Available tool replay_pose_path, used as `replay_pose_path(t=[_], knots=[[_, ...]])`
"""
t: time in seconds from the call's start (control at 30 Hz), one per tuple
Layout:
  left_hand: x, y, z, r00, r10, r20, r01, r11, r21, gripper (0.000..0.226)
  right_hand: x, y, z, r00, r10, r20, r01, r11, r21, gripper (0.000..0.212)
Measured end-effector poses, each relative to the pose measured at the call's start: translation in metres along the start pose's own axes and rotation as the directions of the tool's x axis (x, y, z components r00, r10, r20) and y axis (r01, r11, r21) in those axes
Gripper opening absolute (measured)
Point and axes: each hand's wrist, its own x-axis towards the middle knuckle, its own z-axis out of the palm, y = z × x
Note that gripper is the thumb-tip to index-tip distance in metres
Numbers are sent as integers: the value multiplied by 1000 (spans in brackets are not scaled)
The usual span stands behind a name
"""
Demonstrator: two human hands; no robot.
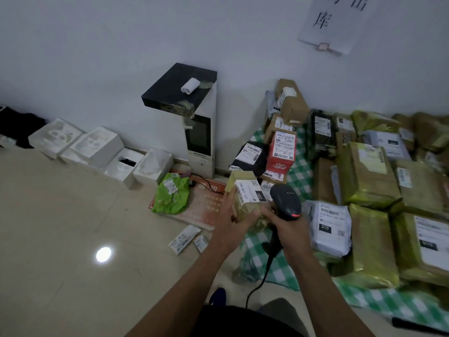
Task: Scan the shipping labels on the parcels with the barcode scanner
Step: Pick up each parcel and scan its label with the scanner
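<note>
Parcel (244, 203) sits in your left hand (228, 223), fingers (233, 206) curled round it, label (249, 192) up — your right hand (290, 231) grips the barcode scanner (286, 201) close to read it.

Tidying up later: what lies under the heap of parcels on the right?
A green-and-white checked cloth spread on the floor; the parcels cover most of it, so its far edge cannot be seen.
</note>
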Motion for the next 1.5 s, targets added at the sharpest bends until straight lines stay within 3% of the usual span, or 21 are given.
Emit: replay_pose_path(t=[0.07, 0.27, 0.4, 0.5, 0.67, 0.9, 1.0, 1.13, 1.27, 1.37, 1.5], knots=[[2, 8, 2, 999, 42, 12, -41, 997, -66, 64, -3, 0, 0, 999, -40, -2, 40, 999, -19, 33], [7, 4, 11, 998, -33, 59, 49, 957, -285, 67, -4, 0, -9, 997, -11, -75, 18, 995, 95, 37], [9, 6, 16, 992, -27, 121, 58, 965, -257, 67, -4, -6, -11, 998, 56, -28, -51, 988, 148, 60], [14, 12, 15, 975, -63, 211, 116, 961, -249, 66, -4, -9, -16, 999, 43, -18, -40, 990, 134, 62], [18, 25, 21, 966, -68, 248, 90, 993, -80, 65, -3, -12, -23, 999, -40, -20, 40, 999, 28, 45], [40, 9, 3, 938, -109, 329, 135, 989, -57, 75, 2, -17, -21, 996, 41, -80, -34, 996, 85, 30], [46, 19, -6, 979, -56, 198, 51, 998, 33, 83, 2, -19, -22, 995, 14, -99, -11, 1000, 26, 29], [58, 32, -16, 990, 141, -4, -132, 937, 324, 83, 1, -25, -20, 993, -45, -106, 36, 995, -90, 38], [67, 33, -18, 985, 172, -21, -137, 849, 510, 95, 2, -35, -14, 994, -84, -72, 71, 983, -171, 47], [69, 35, -15, 979, 205, -20, -157, 804, 574, 102, 2, -43, -13, 992, -128, -20, 119, 963, -240, 34], [73, 33, -12, 934, 353, -64, -241, 750, 616, 94, 1, -51, -14, 984, -168, 59, 178, 926, -333, 33]])
